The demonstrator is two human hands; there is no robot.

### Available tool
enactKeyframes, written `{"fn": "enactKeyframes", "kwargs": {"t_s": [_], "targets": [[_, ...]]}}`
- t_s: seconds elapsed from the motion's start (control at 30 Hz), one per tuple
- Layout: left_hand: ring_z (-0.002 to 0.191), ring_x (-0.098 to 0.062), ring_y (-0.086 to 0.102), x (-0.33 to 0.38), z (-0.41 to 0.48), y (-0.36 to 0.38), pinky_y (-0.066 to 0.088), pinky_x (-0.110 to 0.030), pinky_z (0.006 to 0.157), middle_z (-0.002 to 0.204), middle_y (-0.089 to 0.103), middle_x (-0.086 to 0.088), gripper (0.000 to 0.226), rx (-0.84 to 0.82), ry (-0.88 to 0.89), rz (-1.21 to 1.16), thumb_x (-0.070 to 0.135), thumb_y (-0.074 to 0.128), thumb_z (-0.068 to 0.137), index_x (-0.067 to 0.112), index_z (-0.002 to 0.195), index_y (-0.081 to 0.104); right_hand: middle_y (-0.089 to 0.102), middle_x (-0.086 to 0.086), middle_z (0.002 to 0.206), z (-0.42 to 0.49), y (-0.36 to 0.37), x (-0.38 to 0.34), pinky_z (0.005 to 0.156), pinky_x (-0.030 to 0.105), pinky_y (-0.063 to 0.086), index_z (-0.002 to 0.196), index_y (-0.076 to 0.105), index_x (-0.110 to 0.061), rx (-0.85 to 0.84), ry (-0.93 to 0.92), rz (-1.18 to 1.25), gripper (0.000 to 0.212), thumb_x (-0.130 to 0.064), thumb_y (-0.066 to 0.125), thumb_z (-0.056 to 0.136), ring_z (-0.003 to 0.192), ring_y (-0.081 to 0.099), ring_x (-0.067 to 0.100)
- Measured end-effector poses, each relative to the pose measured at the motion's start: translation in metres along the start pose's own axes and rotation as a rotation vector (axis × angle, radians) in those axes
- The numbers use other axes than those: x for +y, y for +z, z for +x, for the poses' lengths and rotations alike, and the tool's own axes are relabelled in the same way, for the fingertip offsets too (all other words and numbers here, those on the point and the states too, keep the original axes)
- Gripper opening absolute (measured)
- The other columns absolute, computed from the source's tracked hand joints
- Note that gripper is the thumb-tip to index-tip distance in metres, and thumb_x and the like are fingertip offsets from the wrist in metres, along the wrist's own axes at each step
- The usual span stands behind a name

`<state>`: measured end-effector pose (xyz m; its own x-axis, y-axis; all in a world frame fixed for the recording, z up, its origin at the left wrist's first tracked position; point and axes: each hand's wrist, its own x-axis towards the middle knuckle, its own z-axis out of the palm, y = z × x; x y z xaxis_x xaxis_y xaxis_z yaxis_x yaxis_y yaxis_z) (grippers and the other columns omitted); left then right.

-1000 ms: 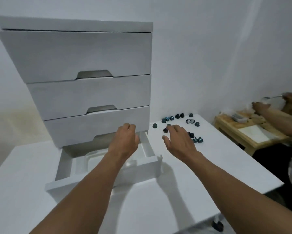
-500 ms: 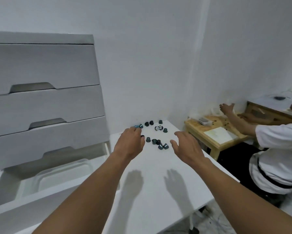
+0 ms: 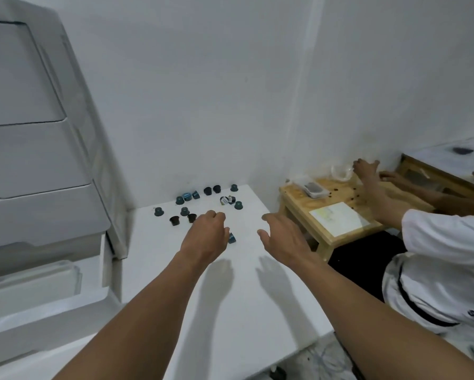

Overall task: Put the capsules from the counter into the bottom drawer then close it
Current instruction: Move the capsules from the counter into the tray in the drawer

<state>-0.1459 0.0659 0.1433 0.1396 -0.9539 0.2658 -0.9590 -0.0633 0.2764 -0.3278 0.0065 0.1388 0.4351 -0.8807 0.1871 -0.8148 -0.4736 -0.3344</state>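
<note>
Small dark and teal capsules (image 3: 187, 196) lie scattered at the far end of the tabletop (image 3: 230, 311), likely light, hard-shelled and apt to roll; a pinch across the sides should serve. The left hand (image 3: 207, 237) curls down among them, whether gripping one cannot be told; the right hand (image 3: 282, 238) hovers beside, fingers spread. The bottom drawer (image 3: 38, 325) stands open, left.

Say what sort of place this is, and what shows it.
Probably a plain workroom: a white counter strewn with capsules, a white drawer unit, and a second person at a low wooden table.
</note>
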Motion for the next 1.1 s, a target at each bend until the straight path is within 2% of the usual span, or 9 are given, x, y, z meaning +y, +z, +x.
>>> {"fn": "enactKeyframes", "kwargs": {"t_s": [0.13, 0.43, 0.5, 0.6, 0.63, 0.7, 0.8, 0.97, 1.1], "targets": [[0.097, -0.030, 0.058, -0.011, 0.034, 0.026, 0.047, -0.036, 0.078, 0.108, 0.060, -0.011, 0.027, -0.051, -0.035, 0.031, 0.024, 0.046, 0.094, 0.006, 0.110, 0.057, 0.052, 0.006, 0.132, 0.040, 0.025, 0.013, 0.096, 0.033, 0.039, 0.133, 0.047, -0.012, -0.055, -0.018, 0.027, 0.041, -0.029, 0.050, 0.096, 0.120, 0.049, 0.025], [0.100, -0.034, 0.057, -0.055, 0.125, 0.093, 0.048, -0.039, 0.083, 0.112, 0.058, -0.013, 0.029, -0.217, -0.120, -0.012, 0.023, 0.046, 0.094, 0.005, 0.114, 0.057, 0.053, 0.004, 0.131, 0.129, 0.092, 0.047, 0.100, 0.034, 0.041, 0.131, 0.049, -0.015, -0.184, 0.034, 0.029, 0.040, -0.028, 0.053, 0.094, 0.121, 0.050, 0.024], [0.096, -0.032, 0.057, -0.064, 0.137, 0.108, 0.047, -0.038, 0.077, 0.108, 0.058, -0.012, 0.025, -0.248, -0.117, -0.019, 0.021, 0.045, 0.094, 0.006, 0.109, 0.058, 0.057, 0.005, 0.126, 0.143, 0.108, 0.048, 0.097, 0.035, 0.043, 0.127, 0.053, -0.012, -0.185, 0.028, 0.041, 0.038, -0.024, 0.056, 0.091, 0.116, 0.054, 0.025], [0.091, -0.032, 0.056, -0.077, 0.138, 0.131, 0.046, -0.037, 0.072, 0.103, 0.059, -0.012, 0.019, -0.332, -0.116, -0.049, 0.015, 0.046, 0.090, 0.008, 0.103, 0.059, 0.065, 0.014, 0.106, 0.150, 0.139, 0.050, 0.081, 0.041, 0.053, 0.112, 0.063, -0.005, -0.226, -0.022, 0.078, 0.031, -0.014, 0.064, 0.082, 0.094, 0.064, 0.034], [0.091, -0.031, 0.056, -0.082, 0.138, 0.140, 0.046, -0.037, 0.072, 0.104, 0.059, -0.012, 0.019, -0.356, -0.118, -0.055, 0.013, 0.047, 0.089, 0.009, 0.103, 0.059, 0.065, 0.013, 0.109, 0.152, 0.148, 0.049, 0.083, 0.040, 0.053, 0.114, 0.062, -0.007, -0.276, -0.022, 0.072, 0.032, -0.015, 0.064, 0.083, 0.096, 0.064, 0.033], [0.099, -0.029, 0.057, -0.091, 0.139, 0.153, 0.049, -0.036, 0.082, 0.111, 0.060, -0.010, 0.024, -0.374, -0.129, -0.093, 0.010, 0.052, 0.088, 0.012, 0.111, 0.059, 0.059, 0.006, 0.124, 0.160, 0.160, 0.047, 0.095, 0.034, 0.046, 0.125, 0.055, -0.014, -0.325, -0.019, 0.070, 0.037, -0.020, 0.060, 0.089, 0.110, 0.059, 0.026], [0.110, -0.028, 0.056, -0.104, 0.141, 0.167, 0.047, -0.036, 0.093, 0.124, 0.056, -0.009, 0.039, -0.418, -0.137, -0.148, 0.005, 0.055, 0.087, 0.015, 0.125, 0.054, 0.052, 0.001, 0.131, 0.175, 0.180, 0.050, 0.098, 0.031, 0.042, 0.130, 0.050, -0.021, -0.440, 0.013, 0.080, 0.041, -0.019, 0.057, 0.091, 0.116, 0.054, 0.024], [0.112, -0.029, 0.057, -0.120, 0.147, 0.190, 0.048, -0.037, 0.094, 0.131, 0.050, -0.008, 0.052, -0.496, -0.126, -0.169, 0.004, 0.059, 0.085, 0.023, 0.133, 0.048, 0.053, 0.007, 0.127, 0.187, 0.205, 0.052, 0.094, 0.036, 0.047, 0.131, 0.049, -0.022, -0.521, 0.011, 0.092, 0.044, -0.013, 0.056, 0.088, 0.110, 0.057, 0.029], [0.107, -0.031, 0.058, -0.126, 0.151, 0.202, 0.048, -0.037, 0.089, 0.129, 0.050, -0.006, 0.049, -0.575, -0.109, -0.162, 0.010, 0.056, 0.089, 0.027, 0.135, 0.047, 0.052, 0.007, 0.122, 0.191, 0.218, 0.057, 0.087, 0.035, 0.049, 0.128, 0.051, -0.023, -0.586, 0.022, 0.094, 0.041, -0.014, 0.054, 0.088, 0.103, 0.058, 0.029]]}}
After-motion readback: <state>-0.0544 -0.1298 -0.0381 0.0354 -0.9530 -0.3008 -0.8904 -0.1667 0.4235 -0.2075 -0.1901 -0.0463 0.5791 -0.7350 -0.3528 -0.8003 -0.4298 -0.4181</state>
